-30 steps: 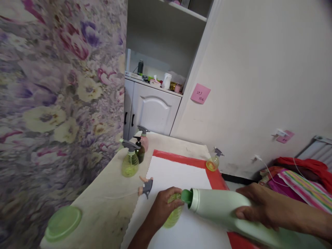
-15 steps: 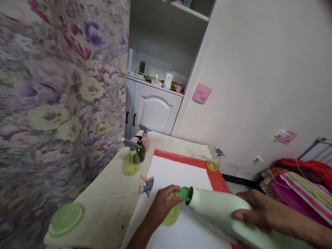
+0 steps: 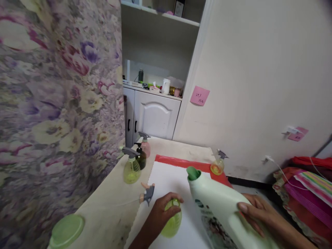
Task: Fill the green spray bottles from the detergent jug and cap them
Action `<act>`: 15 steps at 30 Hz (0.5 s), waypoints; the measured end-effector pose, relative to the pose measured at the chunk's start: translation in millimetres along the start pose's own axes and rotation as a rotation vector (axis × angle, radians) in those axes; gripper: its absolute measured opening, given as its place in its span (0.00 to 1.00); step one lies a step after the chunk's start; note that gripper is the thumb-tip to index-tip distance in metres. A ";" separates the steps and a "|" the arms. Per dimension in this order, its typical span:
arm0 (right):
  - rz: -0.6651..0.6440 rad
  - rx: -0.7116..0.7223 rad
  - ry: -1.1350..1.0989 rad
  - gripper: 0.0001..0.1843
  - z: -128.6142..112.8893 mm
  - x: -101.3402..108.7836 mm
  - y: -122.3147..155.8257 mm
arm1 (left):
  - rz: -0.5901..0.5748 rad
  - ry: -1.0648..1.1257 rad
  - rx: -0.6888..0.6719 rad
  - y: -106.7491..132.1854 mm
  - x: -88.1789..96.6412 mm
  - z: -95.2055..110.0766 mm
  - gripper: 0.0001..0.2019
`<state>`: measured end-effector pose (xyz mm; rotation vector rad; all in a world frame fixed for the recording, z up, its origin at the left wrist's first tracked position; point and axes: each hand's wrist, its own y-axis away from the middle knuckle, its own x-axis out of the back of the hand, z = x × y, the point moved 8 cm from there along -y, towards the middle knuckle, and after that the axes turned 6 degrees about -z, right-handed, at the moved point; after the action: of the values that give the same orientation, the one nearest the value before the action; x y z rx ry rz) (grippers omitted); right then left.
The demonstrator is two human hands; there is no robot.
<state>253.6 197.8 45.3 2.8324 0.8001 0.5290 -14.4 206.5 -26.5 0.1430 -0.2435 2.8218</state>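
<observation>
Pale green plastic formed the big jug (image 3: 223,211), smooth and rounded, with a darker green spout at its top. The right hand (image 3: 252,212) was clamped on the jug's side. The left hand (image 3: 162,216) was wrapped around a small round yellow-green bottle (image 3: 171,221), open at its neck, on the white sheet (image 3: 171,176) near the table's front edge. Half a second earlier the jug lay tipped with its spout at the bottle's neck; now it was raised, spout up and apart from the bottle. A loose spray head (image 3: 147,193) lay at the sheet's left edge. Three spray bottles (image 3: 131,168) stood at the table's left side, and a green lid (image 3: 66,231) lay at its front left corner.
</observation>
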 end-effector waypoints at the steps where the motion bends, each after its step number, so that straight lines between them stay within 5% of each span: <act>1: 0.063 0.032 -0.041 0.26 0.7 4.2 -4.6 | -0.014 -0.011 -0.004 0.0 -0.1 0.7 0.10; 10: 0.430 0.218 -0.345 0.36 19.4 -7.8 -80.2 | -0.070 -0.074 -0.054 -1.9 2.0 -13.4 0.13; 15: 0.483 0.297 -0.406 0.37 22.0 -17.9 -118.5 | -0.075 -0.093 -0.030 -0.7 6.1 -20.0 0.18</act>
<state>191.0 287.5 -8.4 3.2465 0.1228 -0.1400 -21.4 212.6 -45.2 0.2709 -0.2951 2.7391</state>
